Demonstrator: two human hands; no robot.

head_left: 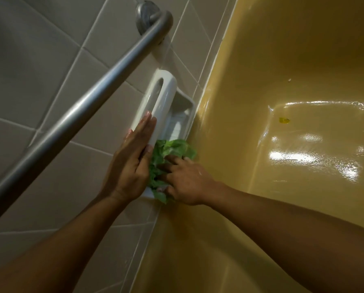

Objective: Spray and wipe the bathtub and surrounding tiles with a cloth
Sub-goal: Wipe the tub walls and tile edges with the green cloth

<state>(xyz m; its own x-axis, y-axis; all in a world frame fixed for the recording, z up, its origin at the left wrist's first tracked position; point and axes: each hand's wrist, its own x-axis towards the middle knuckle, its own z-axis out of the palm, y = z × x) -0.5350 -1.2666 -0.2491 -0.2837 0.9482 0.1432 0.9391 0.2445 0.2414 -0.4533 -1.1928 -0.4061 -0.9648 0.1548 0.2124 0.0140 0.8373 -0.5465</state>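
A green cloth (172,149) is bunched in the near end of a white ceramic soap dish (183,106) set into the wall tiles (50,70). My right hand (185,180) presses down on the cloth with spread fingers. My left hand (130,163) lies flat with straight fingers along the soap dish's white handle bar (157,96), thumb toward the cloth. The mustard-yellow bathtub (282,123) fills the right side, its floor wet and shiny. No spray bottle is in view.
A grey metal grab bar (88,100) runs diagonally across the tiles above my left arm, fixed to the wall at a round mount (147,13). A small yellow speck (284,120) lies on the tub floor. White grout edges the tub rim.
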